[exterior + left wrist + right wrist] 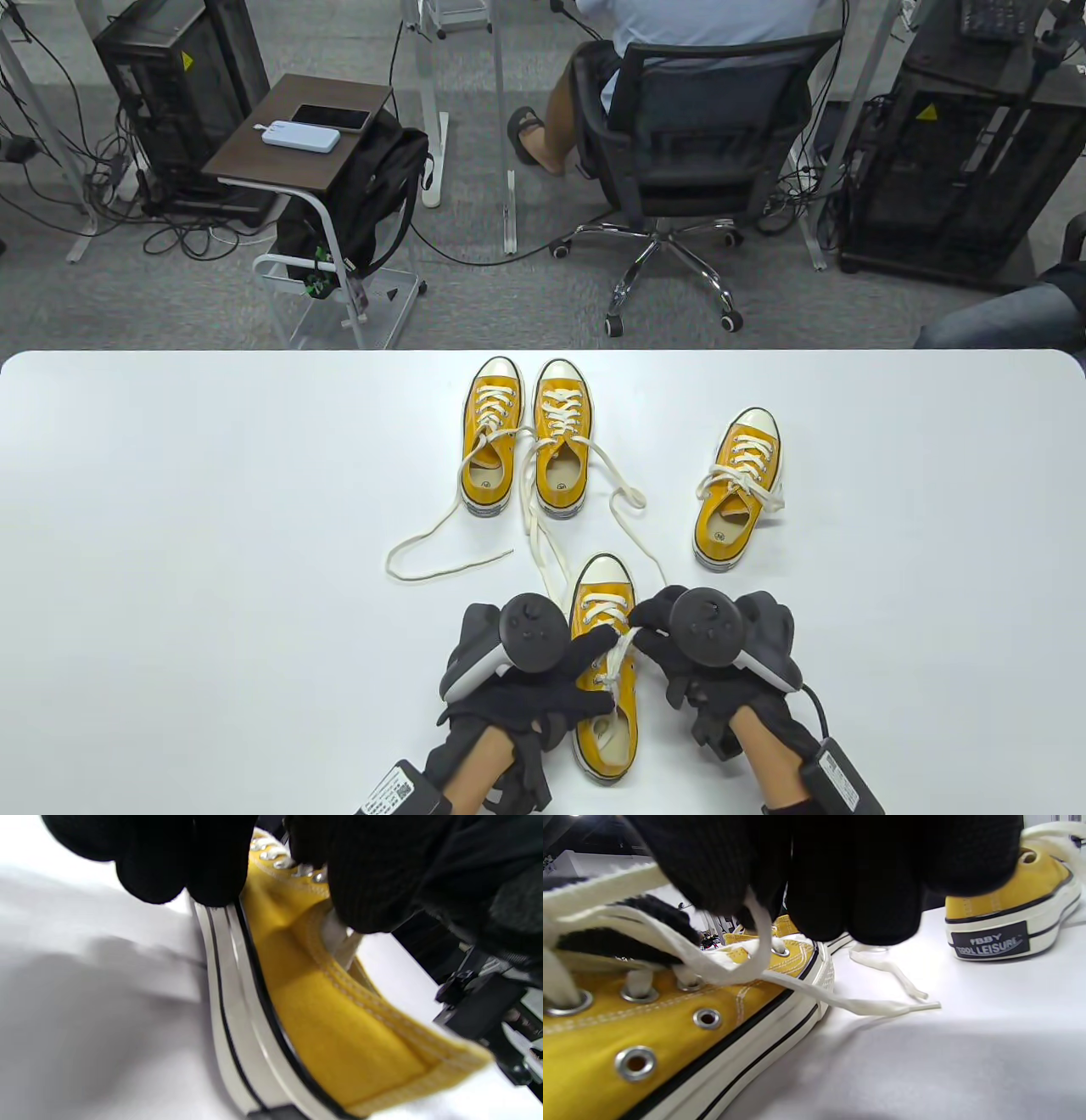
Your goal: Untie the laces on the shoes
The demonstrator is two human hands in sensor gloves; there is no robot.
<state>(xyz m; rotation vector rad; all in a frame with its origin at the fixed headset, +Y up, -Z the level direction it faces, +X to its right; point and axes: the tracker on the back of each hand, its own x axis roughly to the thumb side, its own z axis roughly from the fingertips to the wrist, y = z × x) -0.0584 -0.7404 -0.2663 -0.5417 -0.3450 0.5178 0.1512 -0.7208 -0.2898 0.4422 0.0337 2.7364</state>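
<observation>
My left hand [517,679] lies across the near shoe [604,679], its fingers curled over the shoe's side and its thumb and forefinger pinching the lace [618,658] over the eyelets. My right hand [713,654] sits just beside that shoe on its right, fingertips pinching the same lace near the top of the lacing. In my right wrist view the lace runs out from under my fingers [857,891], one loose end trailing onto the tabletop [212,509]. In my left wrist view my fingers [191,857] press against the shoe's sole edge and my thumb sits at the eyelets.

The near shoe stands upright at the tabletop's front edge, toe pointing away from me. Beyond it a pair [526,441] stands side by side, toes away, their laces undone and spread in long loops across the tabletop. A fourth shoe [736,488] stands apart to the right, with its bow tied.

Past the tabletop a person sits in an office chair [687,127], and a side table [297,136] holds a phone and a power bank.
</observation>
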